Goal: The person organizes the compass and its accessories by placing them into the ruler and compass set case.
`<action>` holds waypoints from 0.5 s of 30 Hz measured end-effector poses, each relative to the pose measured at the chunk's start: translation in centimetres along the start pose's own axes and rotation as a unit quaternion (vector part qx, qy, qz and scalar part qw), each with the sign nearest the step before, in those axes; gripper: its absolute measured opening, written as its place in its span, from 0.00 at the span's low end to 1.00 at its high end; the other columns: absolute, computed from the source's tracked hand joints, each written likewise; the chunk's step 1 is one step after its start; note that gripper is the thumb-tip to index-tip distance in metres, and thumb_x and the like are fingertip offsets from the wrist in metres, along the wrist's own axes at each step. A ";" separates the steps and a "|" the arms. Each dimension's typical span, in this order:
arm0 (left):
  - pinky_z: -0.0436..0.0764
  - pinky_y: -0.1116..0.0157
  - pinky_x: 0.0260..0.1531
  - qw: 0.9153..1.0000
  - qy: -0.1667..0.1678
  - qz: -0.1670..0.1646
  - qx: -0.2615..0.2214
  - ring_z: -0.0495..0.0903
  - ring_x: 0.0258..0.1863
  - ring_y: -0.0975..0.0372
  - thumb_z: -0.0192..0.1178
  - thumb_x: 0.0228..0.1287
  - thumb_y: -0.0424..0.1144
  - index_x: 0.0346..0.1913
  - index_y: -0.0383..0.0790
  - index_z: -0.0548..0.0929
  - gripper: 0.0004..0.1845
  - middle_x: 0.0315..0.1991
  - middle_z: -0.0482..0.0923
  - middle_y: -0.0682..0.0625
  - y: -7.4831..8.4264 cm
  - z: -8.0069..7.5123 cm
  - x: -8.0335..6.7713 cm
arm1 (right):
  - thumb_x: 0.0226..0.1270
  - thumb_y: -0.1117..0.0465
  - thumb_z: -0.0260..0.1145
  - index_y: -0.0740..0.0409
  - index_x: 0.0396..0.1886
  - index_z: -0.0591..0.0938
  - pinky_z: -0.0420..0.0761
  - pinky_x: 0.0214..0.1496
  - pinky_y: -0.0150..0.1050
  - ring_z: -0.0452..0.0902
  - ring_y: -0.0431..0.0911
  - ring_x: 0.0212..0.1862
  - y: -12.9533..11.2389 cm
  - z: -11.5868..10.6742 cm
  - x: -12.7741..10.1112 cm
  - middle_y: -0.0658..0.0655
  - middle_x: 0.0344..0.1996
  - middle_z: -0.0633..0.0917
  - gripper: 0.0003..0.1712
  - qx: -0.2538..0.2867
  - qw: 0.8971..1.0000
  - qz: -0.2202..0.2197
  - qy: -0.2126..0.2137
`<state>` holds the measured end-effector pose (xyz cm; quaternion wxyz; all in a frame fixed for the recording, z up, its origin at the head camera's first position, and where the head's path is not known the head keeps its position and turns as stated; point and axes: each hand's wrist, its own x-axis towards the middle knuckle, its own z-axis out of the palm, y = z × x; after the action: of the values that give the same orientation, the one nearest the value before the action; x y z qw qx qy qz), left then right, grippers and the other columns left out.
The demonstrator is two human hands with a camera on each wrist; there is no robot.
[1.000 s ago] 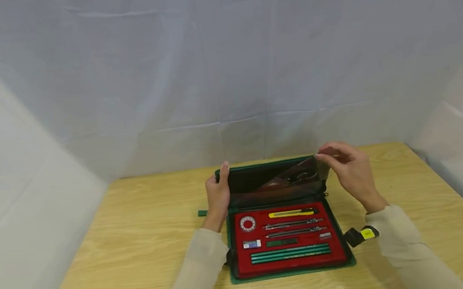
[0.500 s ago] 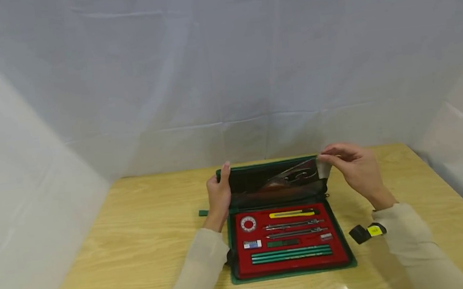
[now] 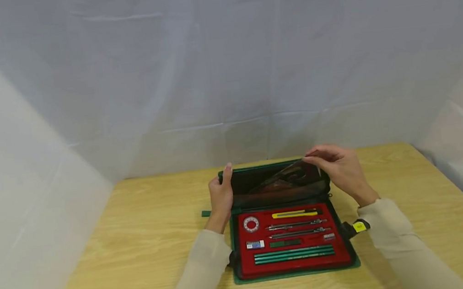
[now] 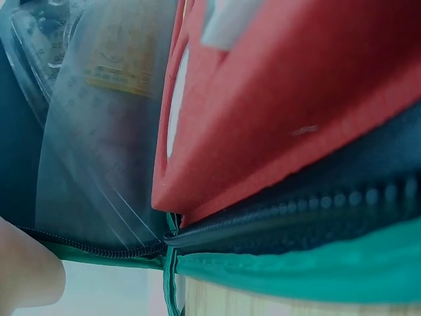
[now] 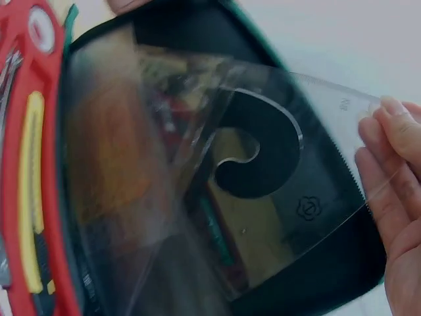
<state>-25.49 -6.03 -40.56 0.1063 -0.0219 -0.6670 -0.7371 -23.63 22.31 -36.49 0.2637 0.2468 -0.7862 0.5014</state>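
A green zip case point(image 3: 300, 274) lies unzipped on the table with its lid point(image 3: 240, 180) raised. My left hand point(image 3: 221, 198) grips the lid's left edge, thumb up along the inside; the thumb point(image 4: 29, 270) shows at that edge in the left wrist view. With thumb and fingers, my right hand point(image 3: 341, 169) pinches one corner of a clear plastic set square point(image 5: 319, 138) that has a curved cutout. The set square slants across the dark lid, its lower part behind the see-through pocket point(image 5: 112, 257). An orange-yellow piece point(image 4: 122, 62) sits behind that pocket.
The red tray point(image 3: 292, 267) in the case holds a yellow cutter point(image 3: 293, 214), two compasses point(image 3: 298, 224), an eraser point(image 3: 255, 244), a sharpener point(image 3: 329, 236), a round white ring point(image 3: 251, 224) and green pencils point(image 3: 292, 255). White sheeting point(image 3: 225, 71) hangs behind the wooden table point(image 3: 141, 244).
My right hand, pinching the set square, has shifted left over the lid during the last half second. The left hand keeps its grip on the lid edge.
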 end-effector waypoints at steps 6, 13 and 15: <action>0.57 0.68 0.15 1.000 -0.007 -0.005 -0.001 0.54 0.12 0.66 0.54 0.70 0.49 0.13 0.44 0.61 0.27 0.11 0.55 0.57 -0.1 0.1 0.0 | 0.60 0.72 0.67 0.63 0.36 0.86 0.73 0.32 0.26 0.79 0.36 0.32 -0.7 -1.0 -2.0 0.56 0.32 0.86 0.05 -0.067 0.996 0.055 -0.002; 0.57 0.69 0.15 1.000 -0.003 0.017 0.002 0.52 0.12 0.66 0.53 0.71 0.47 0.13 0.45 0.60 0.27 0.11 0.53 0.56 0.2 -0.2 0.0 | 0.64 0.63 0.67 0.58 0.41 0.87 0.71 0.25 0.26 0.78 0.34 0.29 1.7 -0.8 -3.9 0.56 0.33 0.87 0.08 -0.107 0.989 0.097 0.043; 0.57 0.69 0.15 1.000 -0.005 0.016 0.001 0.52 0.12 0.66 0.53 0.71 0.47 0.13 0.45 0.59 0.27 0.11 0.53 0.56 0.2 -0.2 -0.1 | 0.65 0.59 0.67 0.57 0.42 0.87 0.72 0.25 0.25 0.78 0.32 0.30 1.9 -0.3 -4.0 0.56 0.35 0.87 0.10 -0.109 0.985 0.110 0.072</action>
<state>-25.35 -6.25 -40.41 0.1147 -0.0355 -0.6679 -0.7345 -21.85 23.79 -40.31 0.2885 0.0918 -0.8374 0.4551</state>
